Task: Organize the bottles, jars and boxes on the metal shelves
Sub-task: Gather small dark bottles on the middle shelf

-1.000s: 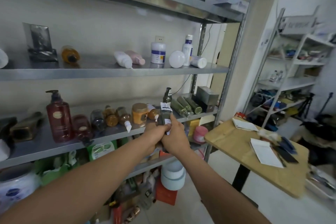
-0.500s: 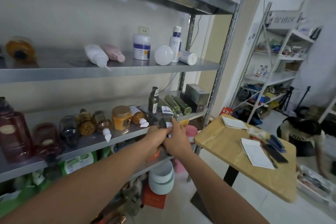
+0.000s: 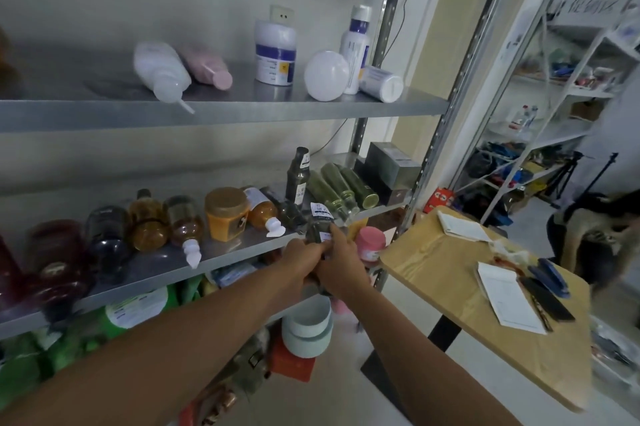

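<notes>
Head view: L hand & R hand both have their grip clenched on one dark bottle (white labels showing), at front edge of mid shelf. Amber bottles & jar sit to its left; worktop to its right.

Left grip and right grip both clasp a dark green bottle; an orange jar stands to their left.
</notes>
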